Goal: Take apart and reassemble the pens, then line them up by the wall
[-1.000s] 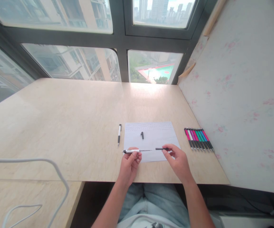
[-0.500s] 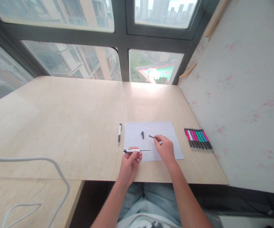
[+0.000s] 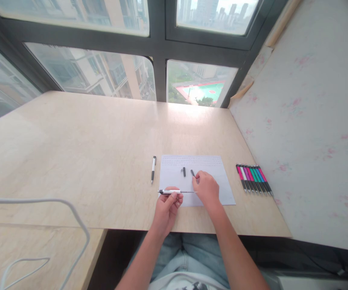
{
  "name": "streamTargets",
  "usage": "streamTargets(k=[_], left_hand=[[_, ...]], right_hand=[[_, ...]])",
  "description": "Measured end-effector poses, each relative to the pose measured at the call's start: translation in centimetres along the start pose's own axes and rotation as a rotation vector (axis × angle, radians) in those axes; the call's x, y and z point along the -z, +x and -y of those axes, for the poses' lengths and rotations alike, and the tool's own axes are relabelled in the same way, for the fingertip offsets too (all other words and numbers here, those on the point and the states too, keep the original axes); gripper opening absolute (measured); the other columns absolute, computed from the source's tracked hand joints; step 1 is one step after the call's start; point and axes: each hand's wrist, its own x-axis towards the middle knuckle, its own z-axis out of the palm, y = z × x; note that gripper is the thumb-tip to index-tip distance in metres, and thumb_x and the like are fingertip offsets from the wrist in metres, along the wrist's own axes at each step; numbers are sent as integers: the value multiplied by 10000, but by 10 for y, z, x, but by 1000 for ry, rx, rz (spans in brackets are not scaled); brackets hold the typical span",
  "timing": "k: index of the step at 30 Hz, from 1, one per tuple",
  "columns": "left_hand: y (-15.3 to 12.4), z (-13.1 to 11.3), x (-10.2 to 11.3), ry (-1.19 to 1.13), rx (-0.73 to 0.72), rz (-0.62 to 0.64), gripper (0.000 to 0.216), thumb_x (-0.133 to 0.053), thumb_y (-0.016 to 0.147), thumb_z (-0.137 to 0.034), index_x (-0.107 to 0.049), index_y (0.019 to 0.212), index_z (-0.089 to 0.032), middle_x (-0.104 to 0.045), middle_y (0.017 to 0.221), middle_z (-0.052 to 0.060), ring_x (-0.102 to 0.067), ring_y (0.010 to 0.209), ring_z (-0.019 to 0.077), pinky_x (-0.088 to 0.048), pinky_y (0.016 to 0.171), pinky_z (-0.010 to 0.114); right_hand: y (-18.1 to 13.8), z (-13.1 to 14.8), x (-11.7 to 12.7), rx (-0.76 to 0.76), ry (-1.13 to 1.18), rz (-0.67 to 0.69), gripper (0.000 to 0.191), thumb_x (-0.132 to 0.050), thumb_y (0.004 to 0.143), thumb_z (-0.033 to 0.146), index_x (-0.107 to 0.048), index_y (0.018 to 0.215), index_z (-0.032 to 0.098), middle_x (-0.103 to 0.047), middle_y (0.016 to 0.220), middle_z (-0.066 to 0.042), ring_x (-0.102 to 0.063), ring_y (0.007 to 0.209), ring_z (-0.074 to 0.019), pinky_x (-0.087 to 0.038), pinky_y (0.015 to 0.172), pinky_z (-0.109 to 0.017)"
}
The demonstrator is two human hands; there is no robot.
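My left hand [image 3: 167, 209] is closed on a white ballpoint pen barrel [image 3: 174, 191] with a black clip end, held level above the paper. A thin refill [image 3: 188, 192] sticks out of the barrel's right end, its tip close to my right fingers. My right hand [image 3: 207, 188] pinches a slim dark pen part [image 3: 192, 173], tilted with its upper end showing; the fingers hide the rest. On the written sheet of paper [image 3: 225, 189], just beyond both hands, lies a short black pen piece [image 3: 184, 172], with a tiny pale bit [image 3: 181, 170] beside it.
A whole white and black pen [image 3: 153, 170] lies left of the paper. Several coloured pens [image 3: 254, 179] form a row at the right, near the papered wall [image 3: 312, 141]. A white cable [image 3: 71, 207] loops over the left side. Windows stand behind the table [image 3: 101, 133].
My right hand has come slightly nearer the refill tip, turning the dark part from nearly level to a steeper tilt. My left hand still holds the barrel; the view has shifted a little.
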Motion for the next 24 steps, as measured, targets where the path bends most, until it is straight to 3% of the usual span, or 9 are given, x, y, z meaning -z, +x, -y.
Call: streamTargets(k=[8,15,20,24], left_hand=[[-2,-1,-2,-5,2,1,158,-750,759,-223,-701,881,-135,-654,748,35,-599,694,99,-481,670,199],[-1,-3,-4,-1,17,-9,169,-760,745,-230,-697,872,-138,-656,742,34,-599,683,102,-474,652,202],[0,-2,-4,4,21,-12,165,-761,744,-229,-696,866,-139,-653,729,29,-595,677,99,-471,651,201],[0,-1,-3,26,17,-20,173,-764,742,-236,-698,868,-138,-658,731,30,-601,681,100,-473,660,202]], right_hand=[[17,15,-3,-22,106,66,208,-541,881,338,-594,723,213,-645,735,-20,-554,645,-150,-237,516,-253],[15,8,3,49,379,-15,302,-475,897,353,-612,672,205,-631,654,-19,-533,590,-148,-325,547,-249],[-5,-6,22,84,814,168,418,-381,942,441,-652,756,183,-628,652,-16,-553,594,-145,-412,567,-246],[-27,-12,40,128,918,279,372,-424,936,435,-676,828,183,-651,691,-18,-584,634,-147,-438,564,-241]])
